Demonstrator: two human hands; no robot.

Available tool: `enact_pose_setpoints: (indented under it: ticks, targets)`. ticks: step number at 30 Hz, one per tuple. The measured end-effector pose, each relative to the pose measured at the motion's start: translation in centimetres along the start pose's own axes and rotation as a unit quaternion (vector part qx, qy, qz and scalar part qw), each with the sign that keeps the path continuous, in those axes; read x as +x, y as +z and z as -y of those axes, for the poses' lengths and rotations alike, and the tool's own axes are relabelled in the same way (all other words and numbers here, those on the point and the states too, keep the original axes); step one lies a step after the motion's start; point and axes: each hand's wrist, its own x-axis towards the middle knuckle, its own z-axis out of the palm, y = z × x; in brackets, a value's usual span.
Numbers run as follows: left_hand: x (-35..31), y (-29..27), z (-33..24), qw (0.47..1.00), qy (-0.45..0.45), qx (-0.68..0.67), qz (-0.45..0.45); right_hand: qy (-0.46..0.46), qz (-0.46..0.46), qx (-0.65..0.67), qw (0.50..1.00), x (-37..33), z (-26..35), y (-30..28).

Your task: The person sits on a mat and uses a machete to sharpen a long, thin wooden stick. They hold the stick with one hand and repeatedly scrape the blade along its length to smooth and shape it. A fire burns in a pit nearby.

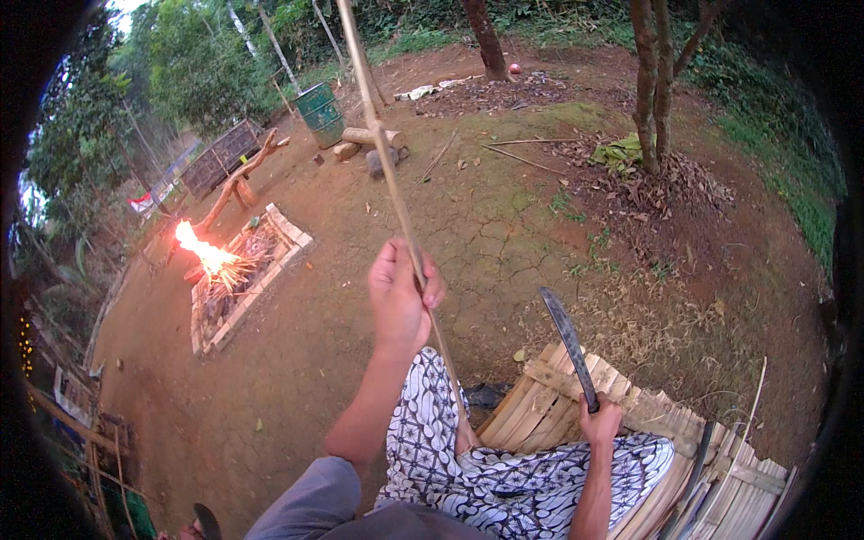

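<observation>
The bamboo bench point(522, 409) was the place around which all things lay. To the left of the bench and higher than it, the left hand point(402, 290) held a long thin stick point(389, 166); its fingers were narrow, pinched around the shaft. The stick stood tilted, its lower part coming down near the left edge of the bench, but I cannot tell on what it ended. Over the bench, the right hand point(603, 420) had its fingers closed around the handle of a curved knife point(567, 337), whose dark blade pointed past the far edge of the bench. A patterned cloth point(540, 481) covered the person's legs, beside and partly over the bench. Well to the left of the bench, a fire point(212, 256) burned inside a brick border point(256, 295). Farther beyond the bench stood a green drum point(319, 115).
</observation>
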Motion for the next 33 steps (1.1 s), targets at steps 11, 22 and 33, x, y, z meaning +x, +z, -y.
enact_pose_setpoints:
  ticks: [11,22,33]
  targets:
    - [-0.3,-2.9,3.7,0.995,0.026,0.043,-0.083,0.005,0.017,-0.019,1.000,0.0,-0.2,0.1]
    - [1.0,-2.4,0.6,0.995,0.042,0.079,-0.032,-0.006,0.026,-0.011,1.000,0.0,0.0,0.2]
    - [1.8,-2.7,-0.4,0.994,0.033,0.103,-0.003,-0.014,0.037,-0.027,0.999,0.1,0.1,0.2]
